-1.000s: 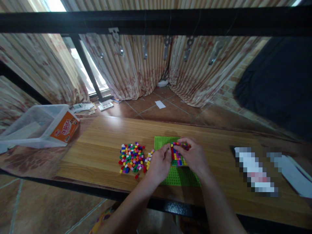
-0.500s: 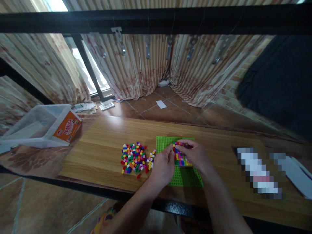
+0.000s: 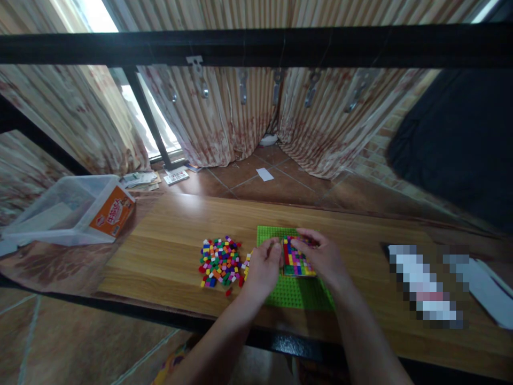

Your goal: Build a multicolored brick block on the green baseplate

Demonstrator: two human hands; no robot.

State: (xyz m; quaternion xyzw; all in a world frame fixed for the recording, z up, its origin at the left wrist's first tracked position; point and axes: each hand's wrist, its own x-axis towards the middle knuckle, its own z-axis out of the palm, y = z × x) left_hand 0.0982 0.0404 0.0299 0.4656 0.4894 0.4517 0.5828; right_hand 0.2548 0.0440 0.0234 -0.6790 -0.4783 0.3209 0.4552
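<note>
A green studded baseplate (image 3: 294,299) lies on the wooden board. Over it is a rectangular build of small multicoloured toy bricks (image 3: 297,262), with a red row along its left side. My right hand (image 3: 323,254) grips the build at its upper right, thumb on top and fingers at the far edge. Just left of the build, my left hand (image 3: 265,264) is closed with thumb and fingertips together. Whatever they hold, if anything, is hidden. A pile of loose toy bricks (image 3: 220,262) sits left of the baseplate, and a few yellow and white ones are partly behind my left hand.
A clear plastic bin (image 3: 60,214) with an orange label stands at the far left. The wooden board (image 3: 160,240) lies on a cloth-covered table. A dark rail (image 3: 256,48) crosses above. Toward the right lies a blurred-out item (image 3: 420,283).
My left hand has drawn slightly left, away from the build, uncovering more of its red left side. My right hand stays on the build. The view has tilted up a little.
</note>
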